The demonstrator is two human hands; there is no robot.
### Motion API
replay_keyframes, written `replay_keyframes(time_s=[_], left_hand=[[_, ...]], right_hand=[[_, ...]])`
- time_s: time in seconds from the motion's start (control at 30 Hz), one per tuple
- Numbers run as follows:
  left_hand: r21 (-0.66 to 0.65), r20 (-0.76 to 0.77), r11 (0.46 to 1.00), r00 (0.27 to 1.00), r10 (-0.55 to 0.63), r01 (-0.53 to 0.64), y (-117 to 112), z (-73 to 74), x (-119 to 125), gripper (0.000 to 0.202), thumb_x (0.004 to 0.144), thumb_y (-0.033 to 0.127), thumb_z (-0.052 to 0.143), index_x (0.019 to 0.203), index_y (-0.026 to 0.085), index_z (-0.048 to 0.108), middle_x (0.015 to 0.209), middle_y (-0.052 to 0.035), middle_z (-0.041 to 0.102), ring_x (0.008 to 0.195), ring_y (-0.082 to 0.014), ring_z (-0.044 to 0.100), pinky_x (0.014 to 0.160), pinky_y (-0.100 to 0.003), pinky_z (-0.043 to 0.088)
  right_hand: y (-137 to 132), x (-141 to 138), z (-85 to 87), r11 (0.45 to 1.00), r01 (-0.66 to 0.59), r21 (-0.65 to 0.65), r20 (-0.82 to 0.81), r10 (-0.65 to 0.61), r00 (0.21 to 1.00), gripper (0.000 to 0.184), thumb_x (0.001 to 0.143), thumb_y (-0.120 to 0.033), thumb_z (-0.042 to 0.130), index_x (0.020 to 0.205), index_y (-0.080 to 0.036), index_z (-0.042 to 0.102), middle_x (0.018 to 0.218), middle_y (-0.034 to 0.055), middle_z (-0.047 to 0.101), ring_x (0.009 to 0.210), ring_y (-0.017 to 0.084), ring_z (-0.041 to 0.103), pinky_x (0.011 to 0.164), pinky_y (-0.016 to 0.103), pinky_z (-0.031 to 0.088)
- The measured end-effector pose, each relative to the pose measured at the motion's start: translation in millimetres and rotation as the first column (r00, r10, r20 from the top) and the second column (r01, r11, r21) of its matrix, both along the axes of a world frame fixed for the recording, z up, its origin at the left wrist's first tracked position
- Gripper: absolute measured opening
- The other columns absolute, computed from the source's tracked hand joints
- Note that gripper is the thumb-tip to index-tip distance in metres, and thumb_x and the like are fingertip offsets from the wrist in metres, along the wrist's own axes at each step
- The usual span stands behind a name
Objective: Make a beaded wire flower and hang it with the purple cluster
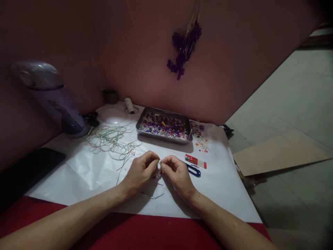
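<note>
Pink walls; a white sheet over red cloth. Near centre, red and clear beadwork. Right, a red lighter and dark blue handle. Left, pale green string and a lilac bottle with a dark printed figure. Far, purple, red and clear loose beads.

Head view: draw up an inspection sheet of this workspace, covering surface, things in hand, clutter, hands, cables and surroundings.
Surface: white sheet over a red covering.
Things in hand: beaded piece with red and clear beads; finer detail too small to tell.
Clutter: tangled cord, metal tray of mixed beads, loose beads, blue-handled tool, small red object, spool, lavender bottle.
Hands: left hand and right hand pinch close together at the beaded piece.
Cables: nothing seen.
Surroundings: purple bead strands against a pink wall; brown board at right, above tiled floor.
</note>
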State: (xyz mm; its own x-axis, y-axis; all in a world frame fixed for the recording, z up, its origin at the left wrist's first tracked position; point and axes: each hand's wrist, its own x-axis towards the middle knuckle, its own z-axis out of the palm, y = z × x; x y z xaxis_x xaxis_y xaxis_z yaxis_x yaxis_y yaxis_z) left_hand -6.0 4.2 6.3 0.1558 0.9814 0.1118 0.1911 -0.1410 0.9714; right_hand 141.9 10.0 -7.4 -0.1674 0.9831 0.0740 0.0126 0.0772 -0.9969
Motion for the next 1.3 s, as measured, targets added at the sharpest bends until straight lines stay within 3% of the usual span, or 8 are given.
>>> replay_keyframes(time_s=[0.5,1.3], left_hand=[[-0.006,0.017,0.999,0.999,-0.038,0.038,-0.8,-2.5,-2.1,0.01,0.085,0.024,0.052,0.081,0.017,0.057,0.066,0.0026,0.055,0.06,-0.011,0.049,0.055,-0.024,0.04],[0.017,-0.106,1.0,0.994,-0.004,0.006,0.4,-2.0,-0.2,0.012,0.083,0.025,0.052,0.075,0.017,0.057,0.063,0.0016,0.057,0.059,-0.0118,0.05,0.054,-0.023,0.039]], right_hand=[[0.4,-0.6,-0.3,1.0,0.016,-0.006,-0.008,-0.017,1.0,0.009,0.076,-0.024,0.062,0.074,-0.017,0.058,0.066,-0.0013,0.059,0.062,0.013,0.053,0.06,0.027,0.042],[-1.2,-0.8,1.9,1.0,0.01,-0.011,-0.008,-0.01,1.0,0.01,0.077,-0.025,0.063,0.073,-0.017,0.059,0.065,-0.0009,0.06,0.061,0.013,0.054,0.059,0.026,0.042]])
